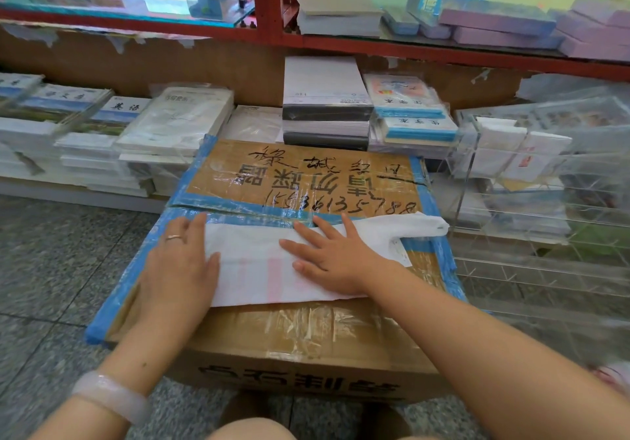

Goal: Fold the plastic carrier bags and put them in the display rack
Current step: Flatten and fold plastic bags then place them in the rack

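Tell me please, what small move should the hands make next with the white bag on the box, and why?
Probably fold the flat white plastic carrier bag across, bringing its handle end at the right over toward the left hand. The bag lies as a long strip on the taped brown cardboard box, both hands pressing it flat, right hand mid-strip, too long for the clear acrylic display rack.

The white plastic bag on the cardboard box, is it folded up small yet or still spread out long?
Still long: the white plastic bag lies as a flat strip under both open hands, left hand and right hand.
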{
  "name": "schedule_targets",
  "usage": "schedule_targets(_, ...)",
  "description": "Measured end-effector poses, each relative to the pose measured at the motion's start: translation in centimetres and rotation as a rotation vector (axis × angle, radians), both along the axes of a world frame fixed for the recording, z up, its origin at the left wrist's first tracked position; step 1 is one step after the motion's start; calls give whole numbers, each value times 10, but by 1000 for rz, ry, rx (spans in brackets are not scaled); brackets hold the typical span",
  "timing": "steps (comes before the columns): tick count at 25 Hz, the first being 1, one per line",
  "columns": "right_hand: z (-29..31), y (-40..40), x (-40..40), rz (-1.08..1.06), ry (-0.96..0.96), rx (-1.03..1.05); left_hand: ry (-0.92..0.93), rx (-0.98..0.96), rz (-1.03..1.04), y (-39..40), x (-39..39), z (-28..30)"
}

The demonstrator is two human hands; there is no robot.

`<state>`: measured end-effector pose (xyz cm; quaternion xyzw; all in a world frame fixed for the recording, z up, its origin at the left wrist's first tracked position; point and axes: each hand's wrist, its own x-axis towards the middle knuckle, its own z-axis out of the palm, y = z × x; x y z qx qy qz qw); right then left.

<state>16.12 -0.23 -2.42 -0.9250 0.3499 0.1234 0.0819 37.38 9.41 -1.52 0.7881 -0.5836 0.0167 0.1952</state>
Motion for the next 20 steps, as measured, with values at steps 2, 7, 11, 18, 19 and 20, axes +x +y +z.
schedule_targets(2, -3, -1, 0, 2, -1, 9, -124, -54, -250, -9, -19, -4)
schedule_targets(7, -8, 0, 0, -1, 6, -2, -173, 379, -214, -28, -25, -29)
schedule_targets(11, -14, 2, -5, -28, -64, -13, -106, 410, 10, -18, -18, -31)
schedule_targets(18, -10, -20, -107, -312, -13, -99, -97, 409, 91, -13, -19, -30)
schedule_targets(19, -6, -20, -116, -362, 17, -97, -94, 405, 96, -14, -18, -31)
schedule_targets(20, -1, -19, -120, -405, 48, -113, -90, 380, 91, -15, -18, -31)
